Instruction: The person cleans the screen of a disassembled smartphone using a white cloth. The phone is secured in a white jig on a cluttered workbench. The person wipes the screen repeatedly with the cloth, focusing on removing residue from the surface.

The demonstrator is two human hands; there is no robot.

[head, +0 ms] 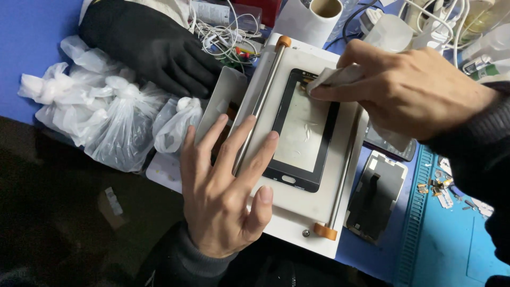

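A black-framed phone glass panel (303,133) lies on a white flat machine plate (289,210) between two metal rods with orange ends. My left hand (223,186) rests flat on the plate's left side, fingers spread over the left rod (260,103), holding nothing. My right hand (404,85) presses a folded white wipe (332,77) against the panel's top right corner.
Tied white plastic bags (106,111) and a black glove (149,45) lie at the left. White cables (223,34) and a paper roll (313,16) sit behind the plate. A grey phone frame (377,194) and small parts rest on the blue mat (451,234) at right.
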